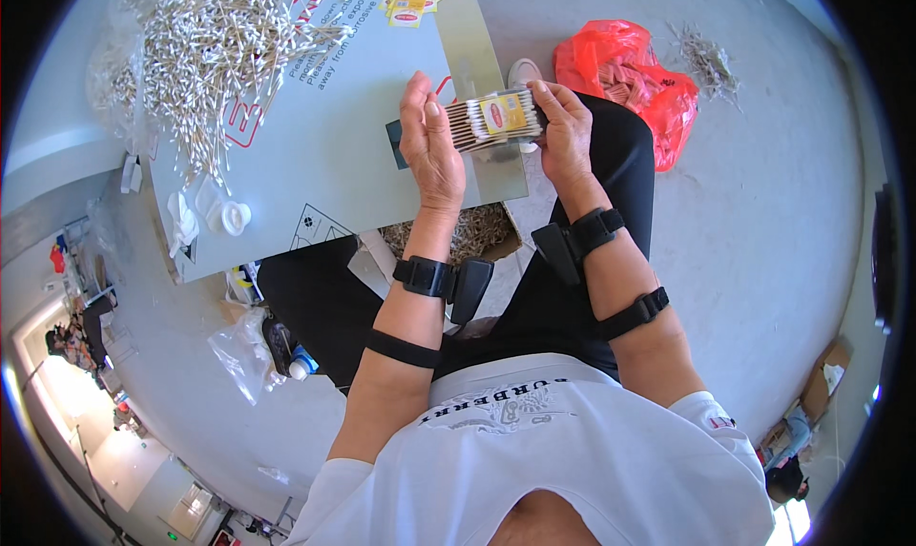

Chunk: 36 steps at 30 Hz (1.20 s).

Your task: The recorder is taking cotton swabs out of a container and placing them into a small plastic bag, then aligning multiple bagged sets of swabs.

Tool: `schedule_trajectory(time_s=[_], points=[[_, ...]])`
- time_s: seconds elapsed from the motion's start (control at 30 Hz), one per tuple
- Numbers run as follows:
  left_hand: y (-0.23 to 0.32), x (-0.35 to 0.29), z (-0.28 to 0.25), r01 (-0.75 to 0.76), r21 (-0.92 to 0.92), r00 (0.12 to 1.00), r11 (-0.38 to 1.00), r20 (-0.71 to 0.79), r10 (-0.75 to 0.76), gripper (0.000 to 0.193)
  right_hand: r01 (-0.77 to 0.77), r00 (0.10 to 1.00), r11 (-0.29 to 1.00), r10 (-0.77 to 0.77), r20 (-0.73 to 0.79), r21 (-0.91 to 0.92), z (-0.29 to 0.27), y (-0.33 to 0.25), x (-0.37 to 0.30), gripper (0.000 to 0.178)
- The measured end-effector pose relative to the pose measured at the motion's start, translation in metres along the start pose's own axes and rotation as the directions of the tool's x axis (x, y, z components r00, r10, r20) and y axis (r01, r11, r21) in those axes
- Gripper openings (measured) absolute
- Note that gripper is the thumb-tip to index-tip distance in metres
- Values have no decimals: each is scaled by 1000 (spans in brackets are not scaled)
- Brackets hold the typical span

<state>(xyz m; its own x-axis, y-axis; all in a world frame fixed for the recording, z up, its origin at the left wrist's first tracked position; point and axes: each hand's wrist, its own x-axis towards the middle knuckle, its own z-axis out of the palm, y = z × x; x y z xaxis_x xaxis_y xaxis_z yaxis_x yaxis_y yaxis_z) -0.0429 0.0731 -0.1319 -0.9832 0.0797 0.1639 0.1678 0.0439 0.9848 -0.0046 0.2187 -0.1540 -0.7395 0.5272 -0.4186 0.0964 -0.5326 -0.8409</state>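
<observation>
A flat bundle of cotton swabs [461,126] with a yellow and red label card [505,114] on it is held above the table's right edge. My right hand [567,134] grips its right end between thumb and fingers. At the other end my left hand [434,155] is upright, fingers stretched out, the palm side against or very near the swab tips; actual contact cannot be made out. A dark flat piece [396,144] lies on the table behind my left hand. Spare yellow label cards [412,0] are at the table's far edge.
A big heap of loose swabs [215,55] covers the table's [315,164] far left, with white cups [232,217] nearer. Below the table edge stands a cardboard box of swabs [468,231]. On the floor at right are a red plastic bag [658,103] and scattered sticks [707,61].
</observation>
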Motion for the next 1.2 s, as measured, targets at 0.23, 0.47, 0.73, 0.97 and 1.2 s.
schedule_trajectory(time_s=[0.23,0.47,0.73,0.97,1.2], points=[[0,1,4,-26,-60,1000,998,-16,25,51,342,938,876,-336,79,-340,7,7,-4,18],[6,-1,10,-37,-14,999,999,32,38,51,353,936,870,-332,121,-344,-2,2,0,23],[3,-1,5,-34,14,999,999,3,34,51,673,724,63,-257,640,-737,1,-50,-21,61],[3,0,5,-35,-25,999,999,-15,34,52,776,615,-58,-152,773,-629,5,-53,-9,63],[6,0,7,21,-51,1000,998,-5,-21,54,780,605,-74,-163,779,-622,10,-49,-14,63]])
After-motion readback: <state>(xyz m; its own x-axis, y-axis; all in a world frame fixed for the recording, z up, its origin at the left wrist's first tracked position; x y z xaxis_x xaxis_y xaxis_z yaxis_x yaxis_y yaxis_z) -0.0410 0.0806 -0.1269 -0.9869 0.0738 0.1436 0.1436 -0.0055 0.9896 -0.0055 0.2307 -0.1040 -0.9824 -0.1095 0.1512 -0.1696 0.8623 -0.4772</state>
